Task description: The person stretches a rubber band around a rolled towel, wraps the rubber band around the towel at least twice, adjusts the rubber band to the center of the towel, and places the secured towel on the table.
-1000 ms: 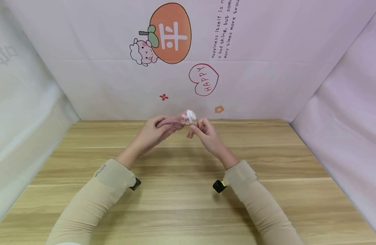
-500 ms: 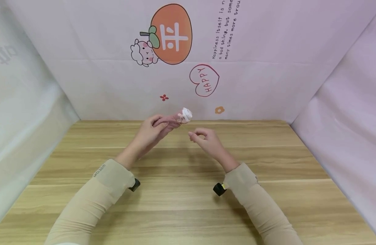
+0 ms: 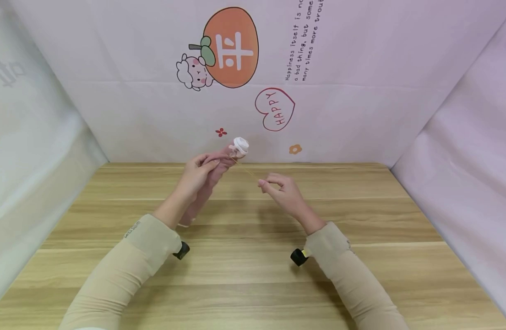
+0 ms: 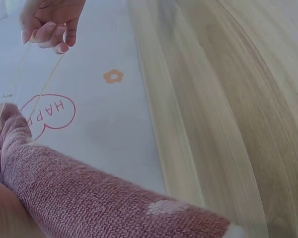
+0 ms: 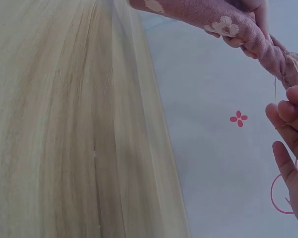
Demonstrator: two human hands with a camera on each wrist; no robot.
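Note:
My left hand (image 3: 193,176) grips a pink towel (image 3: 203,191) rolled into a long stick, with pale flower patches on it. The roll slants from near the left wrist up to a white coiled end (image 3: 241,145) beyond the fingers. A thin yellow rubber band (image 3: 245,169) loops round the towel close below that end. My right hand (image 3: 285,191) pinches the band's other side, down and to the right of the towel. In the left wrist view, two strands of the band (image 4: 50,75) run taut between towel (image 4: 104,191) and fingers.
Both hands work above the far part of a wooden table (image 3: 244,284). Just behind its back edge stands a white printed cloth wall (image 3: 351,119). Pale cloth also hangs at both sides. Each wrist wears a small black camera (image 3: 299,257).
The left hand has moved slightly left with the towel, whose white end has shifted left and up. The right hand has drawn away and down, and the rubber band now stretches between the hands.

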